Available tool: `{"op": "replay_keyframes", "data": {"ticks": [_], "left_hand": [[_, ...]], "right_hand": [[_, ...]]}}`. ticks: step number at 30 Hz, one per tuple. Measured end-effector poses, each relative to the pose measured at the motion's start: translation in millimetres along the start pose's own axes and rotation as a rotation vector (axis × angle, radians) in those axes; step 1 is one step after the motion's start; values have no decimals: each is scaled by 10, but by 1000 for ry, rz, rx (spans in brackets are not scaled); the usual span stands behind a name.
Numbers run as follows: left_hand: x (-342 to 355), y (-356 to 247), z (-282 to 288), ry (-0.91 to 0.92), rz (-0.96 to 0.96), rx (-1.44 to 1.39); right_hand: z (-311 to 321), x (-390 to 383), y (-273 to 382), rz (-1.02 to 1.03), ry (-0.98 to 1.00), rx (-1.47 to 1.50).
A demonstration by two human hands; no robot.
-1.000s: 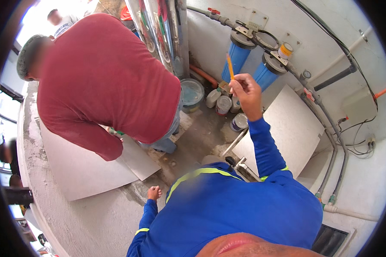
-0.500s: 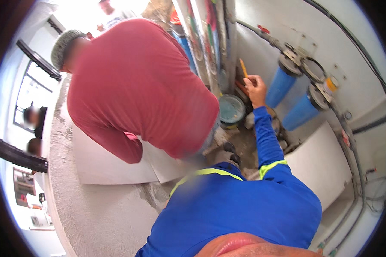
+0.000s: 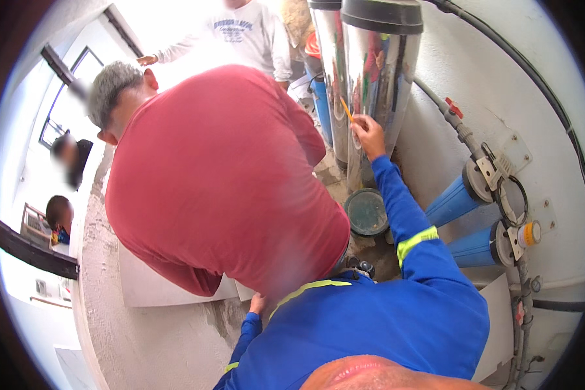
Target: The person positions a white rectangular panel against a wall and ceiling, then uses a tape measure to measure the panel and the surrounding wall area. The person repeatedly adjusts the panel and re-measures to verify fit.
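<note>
My right hand (image 3: 369, 135) is raised and closed on a slim yellow pencil (image 3: 347, 109), its tip pointing up and to the left. Behind the pencil stand tall shiny metal cylinders (image 3: 378, 71). Low on the left, my left hand (image 3: 258, 303) rests by the edge of a pale flat sheet (image 3: 153, 283) lying on a rough grey cement surface (image 3: 153, 344); its fingers are mostly hidden. A co-worker in a red long-sleeved shirt (image 3: 221, 175) bends over that sheet right in front of me, the hands out of sight.
A round green-lidded container (image 3: 367, 212) stands on the floor below the cylinders. At the right wall hang blue filter housings (image 3: 458, 192), grey pipes and a red valve handle (image 3: 454, 107). Another pale sheet (image 3: 497, 318) leans there. A person in white (image 3: 244, 36) stands beyond.
The view has tilted up, showing more of the cylinders and the person in white. My right hand, still with the pencil, now appears in front of the cylinders. My left hand has come into view.
</note>
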State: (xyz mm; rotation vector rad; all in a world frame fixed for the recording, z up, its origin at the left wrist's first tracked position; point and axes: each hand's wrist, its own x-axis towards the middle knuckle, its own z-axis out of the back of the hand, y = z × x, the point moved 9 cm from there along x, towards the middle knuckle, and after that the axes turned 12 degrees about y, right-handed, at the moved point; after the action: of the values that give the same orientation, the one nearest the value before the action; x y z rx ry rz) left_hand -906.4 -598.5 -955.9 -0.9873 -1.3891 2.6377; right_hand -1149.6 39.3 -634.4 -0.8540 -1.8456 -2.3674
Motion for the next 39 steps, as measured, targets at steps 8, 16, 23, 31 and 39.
{"op": "replay_keyframes", "data": {"ticks": [8, 16, 23, 31, 39], "left_hand": [[-1101, 1032, -769, -119, 171, -40], [-1423, 1108, -1082, -138, 376, -193], [-1433, 856, -1162, -199, 420, -295], [-1404, 727, -1324, -262, 458, -368], [-1492, 726, -1365, -270, 491, -377]], "right_hand": [[-959, 1405, -445, -332, 68, 349], [-1395, 1888, -1138, -403, 97, 496], [-1735, 2382, -1489, -411, 125, 517], [-1830, 2893, -1602, -377, 104, 520], [-1973, 2916, -1491, -428, 36, 727]]}}
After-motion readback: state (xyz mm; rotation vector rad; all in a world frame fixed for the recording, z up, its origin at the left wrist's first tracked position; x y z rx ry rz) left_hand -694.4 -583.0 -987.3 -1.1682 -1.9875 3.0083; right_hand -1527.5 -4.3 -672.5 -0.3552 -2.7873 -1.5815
